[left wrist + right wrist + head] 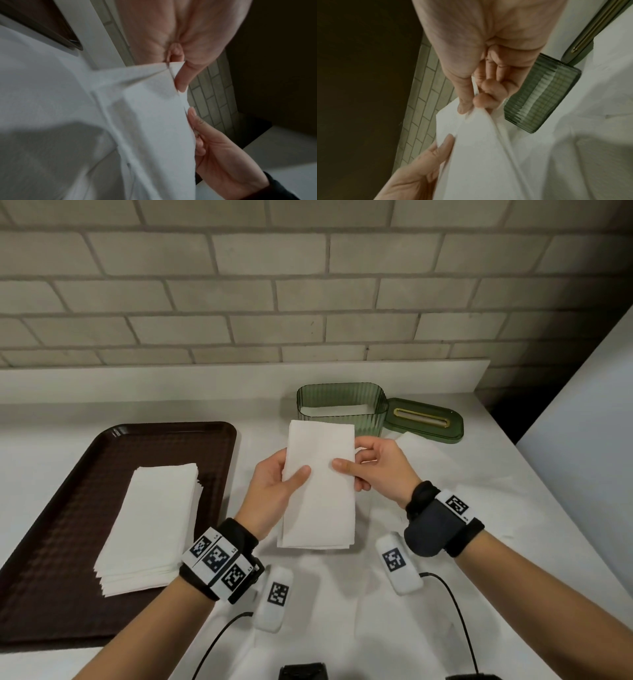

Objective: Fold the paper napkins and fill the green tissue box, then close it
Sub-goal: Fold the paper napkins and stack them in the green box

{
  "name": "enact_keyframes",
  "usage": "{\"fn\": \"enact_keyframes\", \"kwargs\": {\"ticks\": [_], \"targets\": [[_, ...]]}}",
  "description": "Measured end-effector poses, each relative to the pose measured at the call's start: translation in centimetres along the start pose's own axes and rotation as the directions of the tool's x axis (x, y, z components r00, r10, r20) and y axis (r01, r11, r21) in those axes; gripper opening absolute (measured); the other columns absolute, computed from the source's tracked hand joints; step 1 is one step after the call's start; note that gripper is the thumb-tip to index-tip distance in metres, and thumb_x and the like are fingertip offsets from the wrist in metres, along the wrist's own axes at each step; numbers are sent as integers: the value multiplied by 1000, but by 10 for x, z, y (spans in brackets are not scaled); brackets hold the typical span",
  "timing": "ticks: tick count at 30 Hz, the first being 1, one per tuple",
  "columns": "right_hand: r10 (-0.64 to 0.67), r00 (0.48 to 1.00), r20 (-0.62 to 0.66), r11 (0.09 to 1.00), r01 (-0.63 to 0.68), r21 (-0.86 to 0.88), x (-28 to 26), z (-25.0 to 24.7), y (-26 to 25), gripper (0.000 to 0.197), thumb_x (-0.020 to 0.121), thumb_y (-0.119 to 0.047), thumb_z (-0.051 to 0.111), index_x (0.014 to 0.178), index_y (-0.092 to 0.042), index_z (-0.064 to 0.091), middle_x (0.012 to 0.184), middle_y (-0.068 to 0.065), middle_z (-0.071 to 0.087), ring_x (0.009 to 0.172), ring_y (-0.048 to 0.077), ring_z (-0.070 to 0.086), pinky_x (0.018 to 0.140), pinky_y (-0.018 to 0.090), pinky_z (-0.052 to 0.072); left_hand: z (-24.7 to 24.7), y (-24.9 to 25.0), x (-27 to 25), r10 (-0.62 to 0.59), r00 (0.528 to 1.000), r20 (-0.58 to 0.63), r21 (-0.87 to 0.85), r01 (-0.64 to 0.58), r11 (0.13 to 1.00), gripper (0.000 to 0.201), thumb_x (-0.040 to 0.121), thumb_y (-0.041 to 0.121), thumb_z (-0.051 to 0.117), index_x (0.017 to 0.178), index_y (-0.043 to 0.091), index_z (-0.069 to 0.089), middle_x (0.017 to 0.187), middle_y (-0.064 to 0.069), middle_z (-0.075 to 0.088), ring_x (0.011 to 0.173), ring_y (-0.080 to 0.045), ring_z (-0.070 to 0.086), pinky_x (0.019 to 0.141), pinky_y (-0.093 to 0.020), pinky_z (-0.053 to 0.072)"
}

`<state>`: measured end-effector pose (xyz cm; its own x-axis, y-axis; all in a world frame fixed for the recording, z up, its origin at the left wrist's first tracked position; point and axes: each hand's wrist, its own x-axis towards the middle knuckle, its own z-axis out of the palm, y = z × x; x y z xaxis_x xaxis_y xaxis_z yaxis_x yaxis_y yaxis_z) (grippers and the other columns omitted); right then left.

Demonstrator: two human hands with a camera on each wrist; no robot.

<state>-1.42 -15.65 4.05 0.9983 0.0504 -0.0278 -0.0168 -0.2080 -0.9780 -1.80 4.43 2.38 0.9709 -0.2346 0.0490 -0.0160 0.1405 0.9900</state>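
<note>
You hold a folded napkin (320, 484) off the counter, your left hand (274, 491) and right hand (380, 470) each pinching a side edge, thumbs on top: folding looks done. Next, lower it squarely into the open green tissue box (342, 409) just beyond your fingers, already holding some white napkins; its lid (424, 421) lies beyond your right hand, more napkins stacked on the tray (68, 508) left of your left hand

Napkin stack (150, 525) on tray (68, 508), left of box (342, 409); lid (424, 421) right of box.
</note>
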Motion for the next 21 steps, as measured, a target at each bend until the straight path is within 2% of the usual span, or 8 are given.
{"fn": "enact_keyframes", "kwargs": {"ticks": [3, 5, 8, 10, 12, 15, 18, 21], "targets": [[-73, 993, -94, 968, 48, -248, 2, -7, -3, 59, 70, -37, 84, 119, -21, 53, 93, 2, 58, 68, 12, 54, 61, 21, 46, -3, 1, 0, 47, 998, 45, 88, -51, 995, 41, 84, 9, 65, 124, 6, 56, 120, -10, 67, 110, -26, 64, 95, -45, 52], [-152, 987, -53, 915, 120, -386, 3, -12, -8, 72, 68, -43, 83, 128, -27, 47, 110, -6, 52, 85, 3, 50, 72, 14, 41, -6, 3, 0, 69, 988, 135, 180, -93, 979, 48, 85, 7, 64, 130, 10, 48, 120, -12, 64, 110, -25, 63, 94, -42, 52], [-94, 981, 169, 904, 155, -398, 4, -16, -14, 45, 77, -35, 79, 117, -21, 63, 106, -10, 63, 86, -10, 53, 70, 7, 37, -5, 12, -1, 9, 952, 307, 215, -79, 973, 60, 88, -1, 64, 136, 23, 36, 119, -18, 63, 103, -28, 66, 85, -40, 56], [-35, 959, 282, 935, 131, -330, 2, -17, -7, 25, 82, -27, 76, 101, -11, 73, 94, -3, 74, 75, -4, 61, 65, 9, 42, -6, 13, -2, -85, 938, 335, 284, -15, 959, 65, 85, 4, 69, 134, 30, 35, 111, -15, 68, 96, -29, 69, 82, -43, 58], [11, 965, 263, 961, 63, -269, -2, -19, 5, 20, 83, -21, 76, 96, -6, 74, 90, 3, 76, 72, 3, 67, 62, 13, 47, -14, 10, -2, -222, 905, 362, 474, 27, 880, 65, 76, 16, 81, 127, 31, 43, 102, -6, 73, 92, -21, 71, 84, -40, 57], [49, 985, 164, 968, -7, -249, -10, -26, 25, 17, 82, -21, 77, 92, -7, 74, 86, -2, 76, 74, 9, 71, 70, 21, 53, -28, -1, -5, -394, 826, 402, 702, -2, 712, 49, 65, 26, 89, 108, 17, 66, 101, 1, 73, 93, -14, 69, 85, -38, 56], [6, 993, 118, 946, 33, -322, -16, -32, 38, 8, 78, -22, 80, 81, -17, 74, 71, -8, 68, 63, 5, 57, 70, 22, 48, -34, -4, -8, -292, 923, 250, 709, 31, 705, 25, 70, 24, 86, 82, 7, 72, 83, -6, 74, 77, -23, 71, 67, -42, 59], [-71, 997, 22, 955, 74, -288, -20, -33, 37, 13, 75, -21, 82, 73, -23, 70, 75, 4, 67, 68, 9, 56, 66, 25, 48, -30, 3, -13, -21, 995, 99, 661, -50, 749, 13, 77, 21, 79, 71, 18, 69, 67, 3, 68, 60, -15, 66, 54, -35, 58]]}}
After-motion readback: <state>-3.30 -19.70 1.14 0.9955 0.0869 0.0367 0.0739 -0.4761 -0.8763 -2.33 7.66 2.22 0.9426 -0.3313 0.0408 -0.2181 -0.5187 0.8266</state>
